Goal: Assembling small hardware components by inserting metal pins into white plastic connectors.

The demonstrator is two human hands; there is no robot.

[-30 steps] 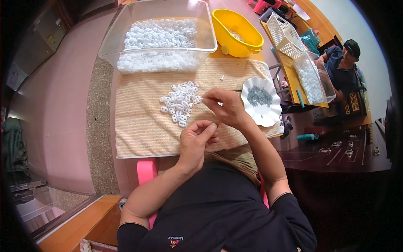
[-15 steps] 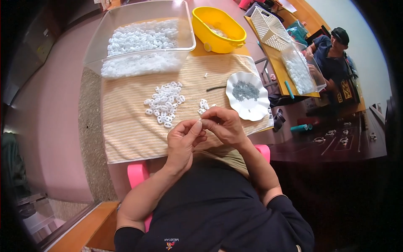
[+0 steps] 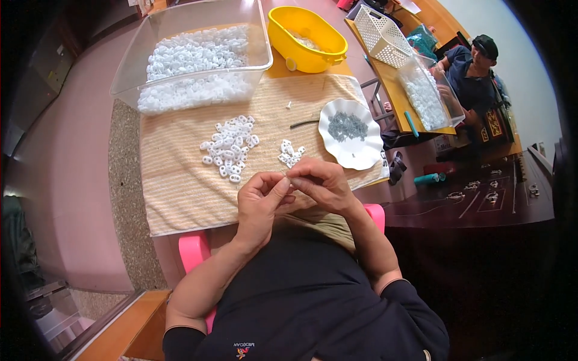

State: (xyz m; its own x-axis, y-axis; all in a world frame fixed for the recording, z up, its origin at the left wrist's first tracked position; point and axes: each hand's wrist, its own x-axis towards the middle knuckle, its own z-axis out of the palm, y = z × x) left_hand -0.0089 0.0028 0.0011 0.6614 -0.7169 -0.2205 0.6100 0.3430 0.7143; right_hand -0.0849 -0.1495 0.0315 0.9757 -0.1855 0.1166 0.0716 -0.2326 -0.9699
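Observation:
My left hand [image 3: 260,201] and my right hand [image 3: 319,185] meet at the near edge of a beige striped cloth [image 3: 180,180]. Their fingertips pinch a tiny pale piece between them; what it is I cannot tell. Just beyond the hands lies a small cluster of white plastic pieces [image 3: 291,153]. A larger pile of the same white pieces [image 3: 230,146] sits left of it. A white scalloped plate [image 3: 355,150] holding small grey parts stands to the right, with a thin dark tool [image 3: 304,124] beside it.
A clear bin [image 3: 144,54] full of white pieces and a yellow tub [image 3: 313,51] stand at the far side. To the right another person [image 3: 472,66] sits by a white basket [image 3: 382,36] and a second clear bin [image 3: 428,99]. A pink stool edge [image 3: 191,251] shows below.
My right hand came back from near the plate and joined my left hand at the cloth's near edge. The view has shifted, so the table sits lower in the picture.

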